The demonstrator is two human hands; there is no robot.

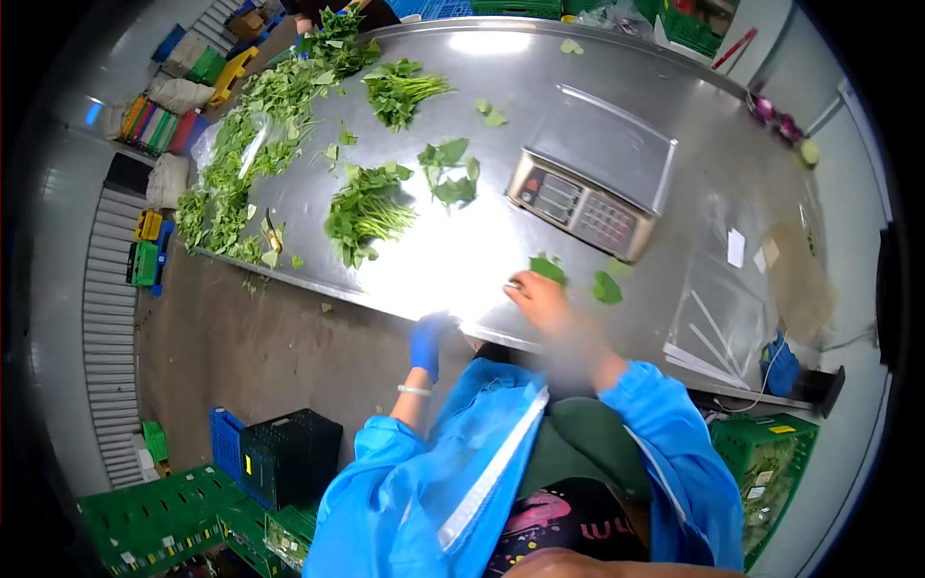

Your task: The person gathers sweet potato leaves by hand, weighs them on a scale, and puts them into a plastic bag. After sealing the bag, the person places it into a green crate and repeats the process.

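Note:
My left hand (431,344), in a blue glove, is at the table's front edge; its fingers are smeared by motion. My bare right hand (542,301) hovers over the metal table (462,252) with thumb and fingertips pressed together on something I cannot make out. Just behind it lies a green leaf (547,269), and another loose leaf (607,287) is to its right. A bunch of leafy greens (369,214) lies left of centre, a second bunch (403,93) farther back. Some leaves (449,174) sit left of the scale (593,183).
A long heap of greens (241,154) runs along the table's left side, with a yellow-handled knife (274,238) near it. Plastic bags (718,323) lie at the right. Red onions (776,118) are at the back right. Crates (289,453) stand on the floor. A person's arm shows at the top.

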